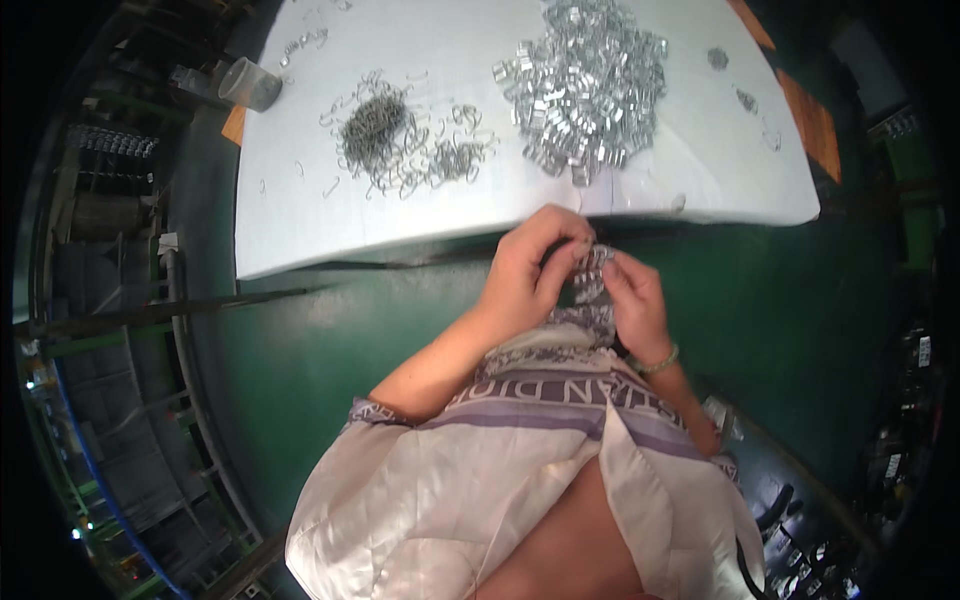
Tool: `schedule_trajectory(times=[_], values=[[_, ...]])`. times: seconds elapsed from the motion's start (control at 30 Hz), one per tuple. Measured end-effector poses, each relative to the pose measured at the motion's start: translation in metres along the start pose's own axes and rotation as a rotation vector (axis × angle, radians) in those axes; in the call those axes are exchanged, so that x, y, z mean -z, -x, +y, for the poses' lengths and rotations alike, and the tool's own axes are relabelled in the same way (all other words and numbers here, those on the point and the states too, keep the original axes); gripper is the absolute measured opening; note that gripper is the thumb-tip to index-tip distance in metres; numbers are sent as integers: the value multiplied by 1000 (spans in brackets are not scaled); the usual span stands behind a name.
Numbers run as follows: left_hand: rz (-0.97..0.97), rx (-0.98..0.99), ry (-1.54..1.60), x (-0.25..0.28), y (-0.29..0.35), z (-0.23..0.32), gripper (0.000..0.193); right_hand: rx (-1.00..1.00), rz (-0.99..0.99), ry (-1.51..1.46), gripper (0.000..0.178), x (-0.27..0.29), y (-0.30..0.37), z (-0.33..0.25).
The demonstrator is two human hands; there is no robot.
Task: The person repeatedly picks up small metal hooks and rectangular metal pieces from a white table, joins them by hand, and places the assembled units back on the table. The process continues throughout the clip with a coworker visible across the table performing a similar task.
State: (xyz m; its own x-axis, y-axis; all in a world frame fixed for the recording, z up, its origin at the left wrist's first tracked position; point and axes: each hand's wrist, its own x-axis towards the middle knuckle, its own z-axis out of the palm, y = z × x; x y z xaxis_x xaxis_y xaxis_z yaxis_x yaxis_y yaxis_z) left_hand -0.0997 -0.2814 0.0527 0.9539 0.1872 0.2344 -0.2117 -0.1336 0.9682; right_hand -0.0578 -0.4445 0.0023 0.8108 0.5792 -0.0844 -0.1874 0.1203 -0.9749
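Just off the near edge of the white-covered table, my left hand (528, 258) pinches with thumb and forefinger at the top of a short string of shiny metal clips (591, 288). My right hand (638, 303), with a beaded bracelet at the wrist, closes on the same clips from the right. How the clips join is too small to tell. Beyond my hands lies a large heap of similar silver metal clips (585, 90). To its left is a dark pile of thin wire hooks (375, 130), with more hooks scattered around it.
A translucent plastic cup (250, 85) stands at the table's far left edge. Small clumps of metal pieces (717, 58) lie toward the right side of the white table cover (740, 185). Green floor (770, 300) shows below the table, with metal racks (120, 400) at the left.
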Motion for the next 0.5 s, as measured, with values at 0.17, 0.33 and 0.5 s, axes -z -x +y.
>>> schedule_trajectory(times=[0.17,0.33,0.5], values=[[-37,-29,-77,9,8,-5,4,122,13,-73,28,12,-14,-4],[-22,20,-60,10,12,-4,4,109,296,183,21,56,-52,24],[-17,6,-152,18,16,-3,3,241,460,479,16,80,-91,35]])
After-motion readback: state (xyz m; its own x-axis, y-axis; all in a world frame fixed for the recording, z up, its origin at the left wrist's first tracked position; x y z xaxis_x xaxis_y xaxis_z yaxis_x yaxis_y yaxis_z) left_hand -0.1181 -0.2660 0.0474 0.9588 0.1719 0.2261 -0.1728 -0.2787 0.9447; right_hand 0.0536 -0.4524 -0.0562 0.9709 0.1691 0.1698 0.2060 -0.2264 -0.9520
